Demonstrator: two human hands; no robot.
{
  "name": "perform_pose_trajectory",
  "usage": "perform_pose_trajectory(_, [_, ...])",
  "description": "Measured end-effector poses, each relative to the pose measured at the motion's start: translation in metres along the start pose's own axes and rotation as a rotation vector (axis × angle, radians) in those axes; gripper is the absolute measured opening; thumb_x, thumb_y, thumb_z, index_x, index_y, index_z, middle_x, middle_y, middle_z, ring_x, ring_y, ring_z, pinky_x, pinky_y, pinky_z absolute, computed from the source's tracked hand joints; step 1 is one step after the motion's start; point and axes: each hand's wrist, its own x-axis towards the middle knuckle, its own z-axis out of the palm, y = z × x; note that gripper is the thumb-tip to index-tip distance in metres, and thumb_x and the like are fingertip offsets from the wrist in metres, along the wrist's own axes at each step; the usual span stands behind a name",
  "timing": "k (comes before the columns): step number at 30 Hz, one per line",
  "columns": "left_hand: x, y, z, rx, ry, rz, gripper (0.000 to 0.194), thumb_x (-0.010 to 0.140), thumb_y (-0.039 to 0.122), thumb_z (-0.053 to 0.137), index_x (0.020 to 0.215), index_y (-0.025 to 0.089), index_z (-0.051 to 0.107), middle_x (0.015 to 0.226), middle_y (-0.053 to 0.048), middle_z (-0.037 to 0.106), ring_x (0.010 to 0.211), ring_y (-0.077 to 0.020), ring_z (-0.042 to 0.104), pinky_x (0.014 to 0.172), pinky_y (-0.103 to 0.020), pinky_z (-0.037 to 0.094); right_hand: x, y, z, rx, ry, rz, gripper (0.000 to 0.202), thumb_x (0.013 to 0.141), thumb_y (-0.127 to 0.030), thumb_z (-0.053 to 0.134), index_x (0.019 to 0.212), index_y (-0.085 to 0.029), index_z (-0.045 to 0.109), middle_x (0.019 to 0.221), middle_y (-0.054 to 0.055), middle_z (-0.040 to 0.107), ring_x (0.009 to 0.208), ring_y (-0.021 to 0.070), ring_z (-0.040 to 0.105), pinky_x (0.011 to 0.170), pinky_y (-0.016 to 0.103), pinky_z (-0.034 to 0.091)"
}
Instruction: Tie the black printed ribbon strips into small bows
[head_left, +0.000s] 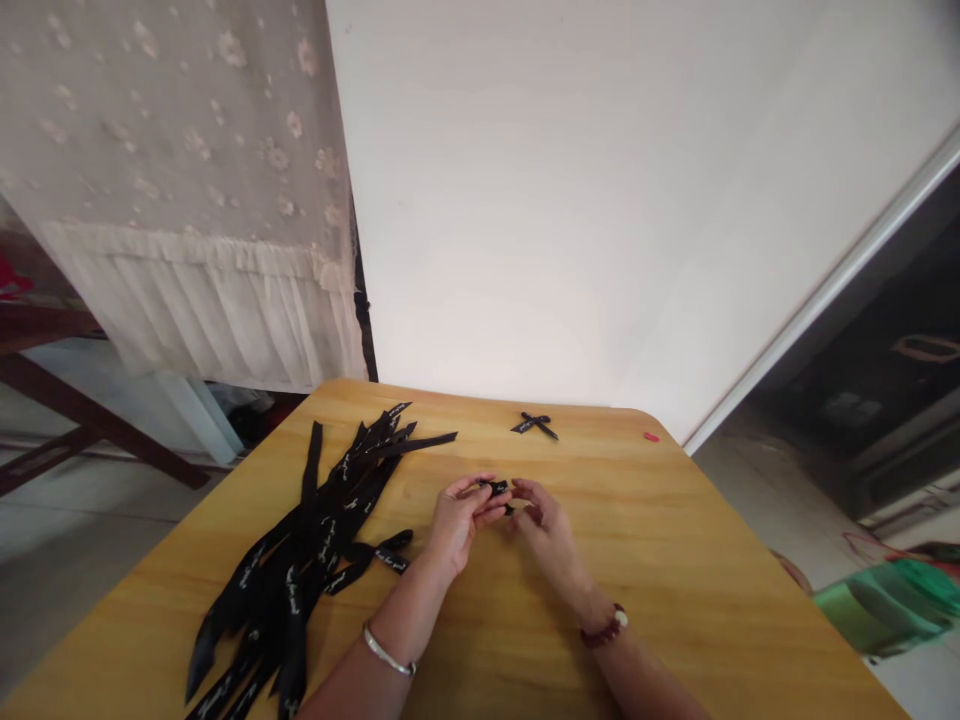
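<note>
Near the middle of the wooden table, my left hand [459,515] pinches a small folded black ribbon [497,488] with white lettering between thumb and fingers. Close against its right side, my right hand [541,520] has its fingers curled at the ribbon's edge, with a dark bit of ribbon at the fingertips. A pile of black printed ribbon strips [322,540] spreads over the left part of the table. Farther back lies a black ribbon bow [535,424].
The wooden table [712,600] meets a white wall panel [540,200] at the back. A small red item [651,437] lies near the back right corner. A lace curtain [210,200] hangs at left; a green container [885,605] stands at lower right.
</note>
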Motion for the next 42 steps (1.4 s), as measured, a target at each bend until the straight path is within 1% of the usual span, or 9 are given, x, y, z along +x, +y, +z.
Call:
perform_pose_trajectory(3, [0.0,-0.002,0.0,0.046,-0.011,0.015,0.016,0.063,0.011,0.063,0.079,0.01,0.058,0.07,-0.009,0.067,0.068,-0.0202,0.065,0.057,-0.024,0.052,0.001,-0.007,-0.002,0.002,0.023,0.02,0.016,0.074,-0.027,0.049,0.082,-0.015,0.055,0.076,0.005,0.062,0.062,0.0144,0.057,0.058,0.025,0.046])
perform_pose_trajectory(7, [-0.001,-0.005,0.001,0.136,-0.057,-0.01,0.013,0.063,0.013,0.063,0.075,0.01,0.058,0.066,-0.008,0.066,0.059,-0.018,0.065,0.052,-0.023,0.051,0.002,-0.01,-0.002,-0.024,0.04,-0.003,0.013,0.07,-0.029,0.055,0.07,-0.016,0.055,0.063,0.001,0.059,0.057,0.014,0.054,0.054,0.023,0.043])
perform_pose_trajectory(12, [-0.005,-0.001,0.002,0.193,-0.112,-0.094,0.028,0.063,0.021,0.063,0.09,0.013,0.056,0.077,-0.007,0.064,0.057,-0.0194,0.065,0.044,-0.025,0.05,0.003,-0.006,-0.003,0.005,0.09,0.025,0.012,0.069,-0.027,0.054,0.064,-0.017,0.052,0.056,-0.001,0.055,0.053,0.0128,0.05,0.051,0.023,0.04])
perform_pose_trajectory(16, [-0.005,0.003,0.003,0.27,-0.1,-0.03,0.03,0.061,0.024,0.064,0.088,0.014,0.055,0.082,-0.006,0.062,0.049,-0.0164,0.063,0.035,-0.022,0.046,0.003,-0.01,-0.004,0.05,0.087,0.069,0.011,0.069,-0.025,0.053,0.062,-0.017,0.051,0.052,-0.002,0.053,0.049,0.012,0.048,0.048,0.023,0.038])
perform_pose_trajectory(22, [-0.002,0.001,0.005,0.403,-0.033,0.07,0.019,0.06,0.026,0.062,0.068,0.014,0.05,0.05,0.003,0.054,0.038,-0.0128,0.056,0.033,-0.021,0.043,0.001,-0.011,0.001,0.074,0.055,0.069,0.014,0.069,-0.027,0.054,0.061,-0.019,0.047,0.048,-0.005,0.049,0.043,0.0106,0.047,0.043,0.022,0.036])
perform_pose_trajectory(29, [-0.006,-0.002,0.007,0.327,-0.042,0.074,0.026,0.062,0.038,0.06,0.07,0.015,0.048,0.05,0.004,0.054,0.03,-0.0095,0.049,0.028,-0.02,0.038,0.0,-0.012,0.002,0.061,0.1,0.022,0.013,0.069,-0.028,0.053,0.063,-0.019,0.046,0.05,-0.005,0.049,0.044,0.0111,0.049,0.046,0.022,0.038])
perform_pose_trajectory(33, [-0.007,-0.002,0.008,0.254,-0.056,0.025,0.033,0.059,0.03,0.064,0.085,0.013,0.054,0.059,0.001,0.058,0.031,-0.0077,0.048,0.03,-0.02,0.038,0.001,-0.016,0.001,0.047,0.137,0.016,0.015,0.069,-0.031,0.054,0.063,-0.019,0.046,0.05,-0.004,0.051,0.045,0.0118,0.051,0.047,0.023,0.04])
perform_pose_trajectory(36, [-0.006,-0.003,0.008,0.248,-0.093,0.003,0.028,0.058,0.026,0.064,0.08,0.01,0.058,0.048,0.002,0.056,0.031,-0.0082,0.047,0.03,-0.019,0.037,0.0,-0.016,0.001,0.029,0.122,0.008,0.016,0.07,-0.032,0.054,0.063,-0.019,0.047,0.05,-0.003,0.052,0.046,0.0124,0.051,0.047,0.023,0.041])
perform_pose_trajectory(42, [-0.006,-0.004,0.008,0.215,-0.037,0.035,0.019,0.059,0.026,0.064,0.067,0.01,0.058,0.039,0.002,0.054,0.028,-0.0082,0.045,0.029,-0.018,0.035,-0.002,-0.01,0.004,0.017,0.092,0.016,0.015,0.072,-0.031,0.053,0.066,-0.019,0.048,0.05,-0.003,0.052,0.046,0.012,0.05,0.046,0.022,0.04])
